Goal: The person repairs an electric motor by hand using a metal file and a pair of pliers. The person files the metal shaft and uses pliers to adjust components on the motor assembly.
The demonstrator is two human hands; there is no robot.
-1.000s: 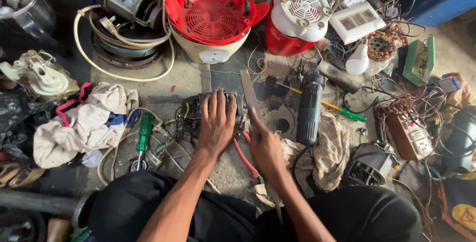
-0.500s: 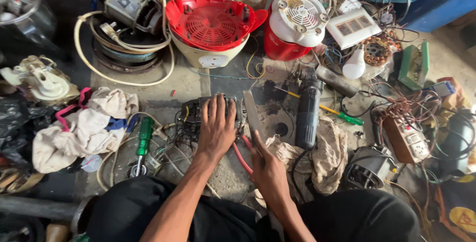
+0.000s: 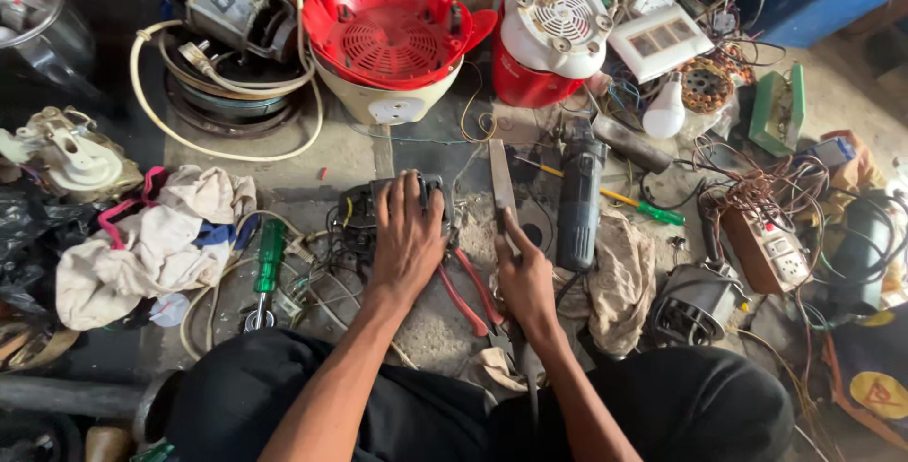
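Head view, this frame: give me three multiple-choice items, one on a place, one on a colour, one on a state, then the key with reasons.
1. Where is the green-handled screwdriver?
A. Left of the left hand
B. On the red fan cover
C. Right of the drill

2. What colour are the handles of the pliers between the hands?
A. Blue
B. Red
C. Yellow

3. How is the left hand placed?
A. Raised in the air
B. Closed in a fist
C. Pressed flat on a dark part

Key: 1 A, it lies by the cloth left of that hand. 2 B, the grips show red. 3 C, fingers spread over the dark part; the right hand grips a flat metal file.
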